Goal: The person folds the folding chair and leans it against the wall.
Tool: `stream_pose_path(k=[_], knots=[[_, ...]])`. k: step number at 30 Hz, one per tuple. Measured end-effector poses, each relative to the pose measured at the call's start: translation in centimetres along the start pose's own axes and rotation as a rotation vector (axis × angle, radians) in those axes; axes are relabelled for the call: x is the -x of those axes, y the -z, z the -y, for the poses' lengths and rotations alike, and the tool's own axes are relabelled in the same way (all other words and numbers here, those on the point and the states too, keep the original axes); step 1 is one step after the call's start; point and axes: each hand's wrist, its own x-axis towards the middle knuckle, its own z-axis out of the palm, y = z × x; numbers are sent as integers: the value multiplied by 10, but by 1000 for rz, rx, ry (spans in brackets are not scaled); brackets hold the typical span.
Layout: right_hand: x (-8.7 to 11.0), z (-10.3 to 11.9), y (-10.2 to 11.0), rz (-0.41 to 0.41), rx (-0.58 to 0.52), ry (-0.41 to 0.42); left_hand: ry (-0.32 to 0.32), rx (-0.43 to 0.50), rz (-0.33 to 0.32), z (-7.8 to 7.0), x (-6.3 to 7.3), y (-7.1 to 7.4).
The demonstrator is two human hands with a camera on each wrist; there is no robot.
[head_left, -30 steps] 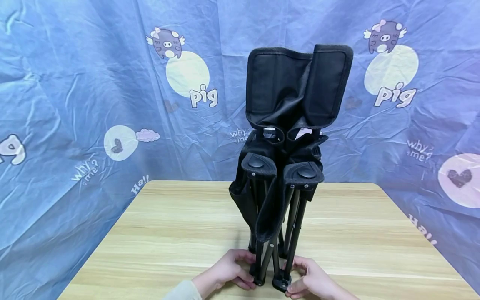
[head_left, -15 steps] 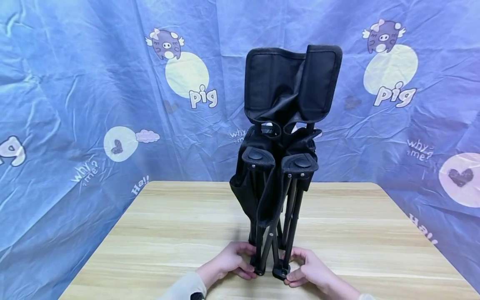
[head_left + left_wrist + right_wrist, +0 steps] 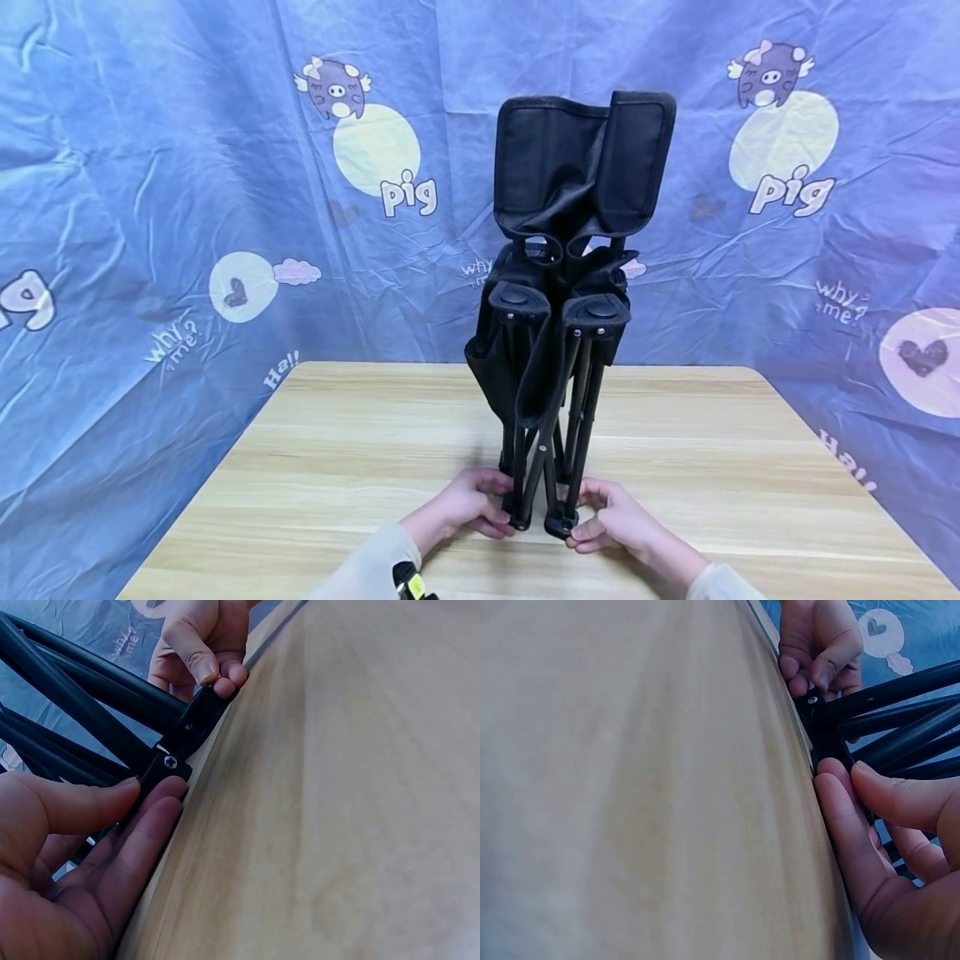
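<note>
A black folding chair (image 3: 555,350) stands upright on the table, its fabric back bent and its legs drawn close together. At its base, the left hand (image 3: 472,504) pinches the left front foot between thumb and fingers. The right hand (image 3: 611,521) grips the right front foot in the same way. In the left wrist view the thumb presses on a black plastic foot (image 3: 171,761) with a screw in it. The right wrist view shows the right thumb and fingers about the other foot. The rear feet are partly hidden behind the front legs.
The wood-grain table (image 3: 337,433) extends around the chair. Behind it and at both sides hangs a blue cloth (image 3: 187,167) printed with pigs and lettering. A dark band with a yellow patch (image 3: 411,583) is on the left wrist.
Both hands and the chair's feet have moved forward, away from the person, across the table. The chair's two armrest ends are slightly closer together. Both hands keep their hold.
</note>
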Motion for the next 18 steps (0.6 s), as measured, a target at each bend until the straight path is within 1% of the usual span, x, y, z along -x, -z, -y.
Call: stream_pose_path(k=[4, 8, 15, 18], knots=[[-4, 2, 2, -15, -8, -16, 1, 1, 2, -1, -4, 2], [-8, 4, 4, -21, 9, -8, 1, 0, 6, -1, -9, 4], [-18, 6, 9, -50, 17, -14, 13, 12, -18, -3, -19, 9], [-23, 7, 11, -66, 18, -24, 8, 10, -21, -3, -23, 11]])
